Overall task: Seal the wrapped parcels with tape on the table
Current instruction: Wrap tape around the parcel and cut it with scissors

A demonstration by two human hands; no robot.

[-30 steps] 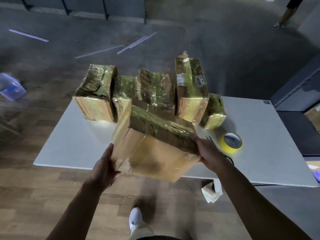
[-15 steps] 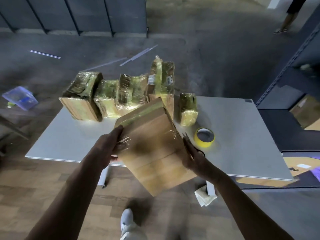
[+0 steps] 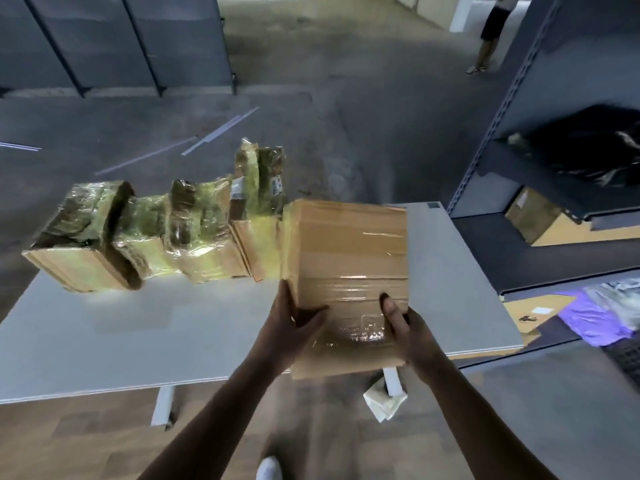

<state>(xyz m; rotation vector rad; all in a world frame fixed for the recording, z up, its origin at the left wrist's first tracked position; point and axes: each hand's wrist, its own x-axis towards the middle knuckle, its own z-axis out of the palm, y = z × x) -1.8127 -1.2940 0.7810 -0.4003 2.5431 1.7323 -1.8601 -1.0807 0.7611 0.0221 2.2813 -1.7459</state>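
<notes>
The parcel [image 3: 346, 258], gripped by left hand [image 3: 294, 327] and right hand [image 3: 410, 329], has been turned level over the bench [image 3: 104, 341]; taping likely follows.

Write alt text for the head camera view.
A person's left hand and right hand hold a tape-wrapped cardboard parcel at a white table. A row of parcels in shiny yellowish wrap stands along the table's far edge, to its left.

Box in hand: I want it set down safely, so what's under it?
The table shows beside the box, gripped by left hand and right hand; what lies directly beneath is covered.
</notes>
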